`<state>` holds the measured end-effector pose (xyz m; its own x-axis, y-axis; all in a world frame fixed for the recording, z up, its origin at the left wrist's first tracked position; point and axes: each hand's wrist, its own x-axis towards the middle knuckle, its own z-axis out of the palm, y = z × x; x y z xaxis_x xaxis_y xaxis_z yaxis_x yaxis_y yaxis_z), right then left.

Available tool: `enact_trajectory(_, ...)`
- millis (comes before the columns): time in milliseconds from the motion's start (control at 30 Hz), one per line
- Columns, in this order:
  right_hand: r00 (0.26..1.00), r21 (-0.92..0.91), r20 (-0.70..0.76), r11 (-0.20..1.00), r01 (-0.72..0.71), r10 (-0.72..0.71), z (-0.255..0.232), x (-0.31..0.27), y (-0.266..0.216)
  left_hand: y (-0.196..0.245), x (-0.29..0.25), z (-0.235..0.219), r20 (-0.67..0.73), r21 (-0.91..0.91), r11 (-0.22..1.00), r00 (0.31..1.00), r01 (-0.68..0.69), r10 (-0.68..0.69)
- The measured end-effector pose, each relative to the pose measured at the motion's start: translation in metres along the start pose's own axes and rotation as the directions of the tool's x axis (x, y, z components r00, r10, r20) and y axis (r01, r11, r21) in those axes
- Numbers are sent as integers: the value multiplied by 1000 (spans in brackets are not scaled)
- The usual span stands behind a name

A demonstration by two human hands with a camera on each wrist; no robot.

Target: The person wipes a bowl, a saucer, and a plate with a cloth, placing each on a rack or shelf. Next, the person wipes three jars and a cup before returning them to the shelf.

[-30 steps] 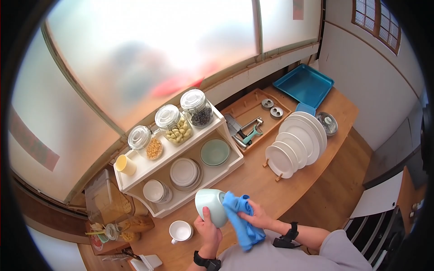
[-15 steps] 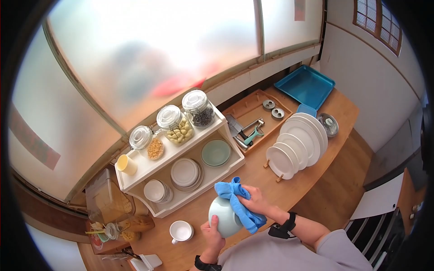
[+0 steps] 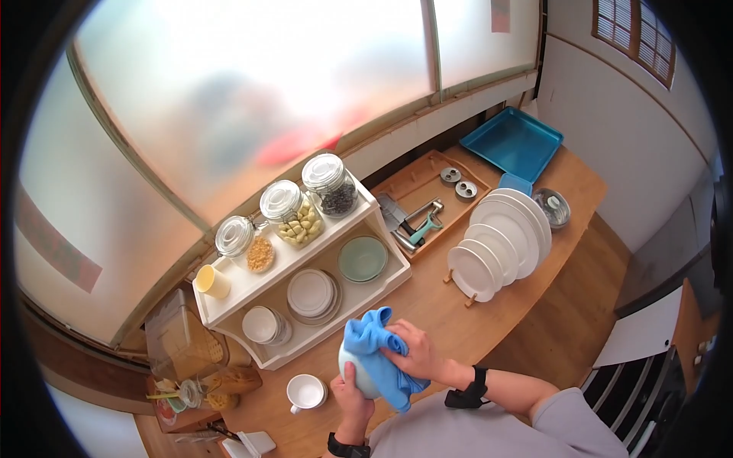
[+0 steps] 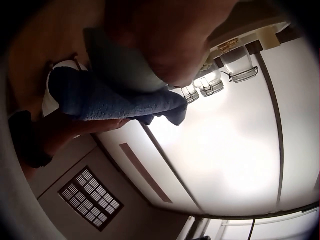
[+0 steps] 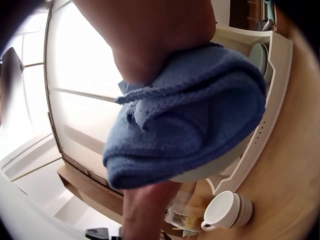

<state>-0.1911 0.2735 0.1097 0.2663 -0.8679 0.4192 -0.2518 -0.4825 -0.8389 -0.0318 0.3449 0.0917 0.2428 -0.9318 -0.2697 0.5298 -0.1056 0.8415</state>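
My left hand (image 3: 353, 397) grips a pale mint bowl (image 3: 367, 375) at its near left side, thumb along the outer wall. In my right hand (image 3: 418, 353) is a blue cloth (image 3: 393, 382), bunched under the fingers and pressed over the bowl's far and right sides. The cloth hides much of the bowl, and one end hangs down towards the grey shirt. From below, the left wrist view shows the bowl's wall (image 4: 117, 65) with the cloth (image 4: 115, 102) lying along it. A white cup (image 3: 307, 391) stands on the table, left of the left hand.
A white shelf (image 3: 347, 301) carries bowls and plates, with glass jars (image 3: 281, 210) and a yellow cup (image 3: 213, 281) on top. White plates (image 3: 496, 244) stand in a rack at right. Behind are a wooden tray (image 3: 431, 164) of utensils and a blue tray (image 3: 511, 145).
The cloth has gone from the bowl's right side up over its far side, covering more of it. The bowl shifted right, then back left, tilting in the left hand's grip.
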Motion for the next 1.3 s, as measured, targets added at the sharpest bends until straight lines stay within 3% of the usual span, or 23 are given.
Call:
enact_trajectory(33, 996, -14, -74, 999, -50, 49, 2, 0, 6, 7, -1, 6, -38, -16, 1000, 999, -1, 0)
enact_trajectory(100, 998, -14, -38, 998, -59, 58, -1, -11, 9, 16, 3, 7, -61, -57, 998, 998, 23, -27)
enact_trajectory(200, 969, 12, 232, 997, 79, -79, -4, -27, -1, 12, 17, -1, -51, -286, 957, 996, 56, -74)
enact_trajectory(233, 970, 12, 231, 997, 77, -78, -5, -27, 0, 7, 21, -7, -51, -285, 957, 996, 58, -76)
enact_trajectory(300, 878, 47, 465, 993, 107, -116, -7, -29, 5, -2, 27, -21, -35, -331, 932, 985, 149, -170)
enact_trajectory(333, 862, 16, 506, 999, 32, -36, -10, -28, 12, -1, 28, -16, -56, -318, 938, 985, 135, -161)
enact_trajectory(367, 863, 21, 504, 999, 28, -35, -11, -30, 25, -4, 30, -19, -60, -313, 940, 985, 137, -163)
enact_trajectory(433, 936, -68, 348, 997, -20, 43, -18, -37, 60, -16, 37, -26, -238, 88, 996, 971, 27, -5)
enact_trajectory(467, 949, -177, 284, 980, -88, 136, -23, -44, 79, -21, 40, -24, -300, 192, 981, 949, -43, 100)
enact_trajectory(500, 952, -279, 210, 947, -160, 223, -29, -53, 98, -27, 43, -30, -301, 193, 980, 949, -42, 100)
enact_trajectory(567, 915, -399, 191, 880, -258, 355, -48, -74, 134, -45, 49, -52, -159, 511, 854, 964, -104, 213)
enact_trajectory(600, 914, -395, 187, 879, -266, 361, -57, -85, 146, -52, 54, -60, -111, 672, 731, 960, -118, 257)
enact_trajectory(633, 892, -496, 167, 818, -291, 419, -65, -94, 157, -58, 60, -68, -106, 676, 727, 962, -116, 252)
enact_trajectory(700, 866, -589, 136, 742, -320, 482, -72, -110, 170, -66, 68, -78, 174, 900, 338, 937, -276, 302)
enact_trajectory(733, 883, -642, 105, 709, -291, 457, -73, -115, 173, -66, 70, -75, 180, 901, 335, 939, -278, 295)
enact_trajectory(800, 897, -689, 72, 672, -271, 436, -73, -122, 177, -65, 75, -65, 430, 889, 12, 844, -458, 322)
enact_trajectory(833, 907, -704, 54, 660, -262, 418, -69, -122, 177, -65, 77, -62, 434, 888, 7, 844, -460, 315)
enact_trajectory(900, 915, -714, 32, 650, -261, 403, -64, -121, 176, -68, 84, -58, 597, 802, -164, 776, -574, 201)
enact_trajectory(933, 920, -714, 17, 649, -263, 392, -61, -121, 176, -73, 86, -58, 600, 799, -169, 776, -577, 194)
enact_trajectory(1100, 941, -716, 4, 658, -234, 339, -65, -117, 178, -102, 97, -69, 727, 640, -412, 685, -649, 51)
enact_trajectory(1233, 938, -711, 29, 666, -224, 346, -68, -117, 184, -99, 96, -68, 703, 626, -439, 710, -644, -39)
enact_trajectory(1300, 931, -702, 31, 671, -239, 364, -68, -117, 186, -91, 97, -65, 704, 622, -382, 702, -683, -109)
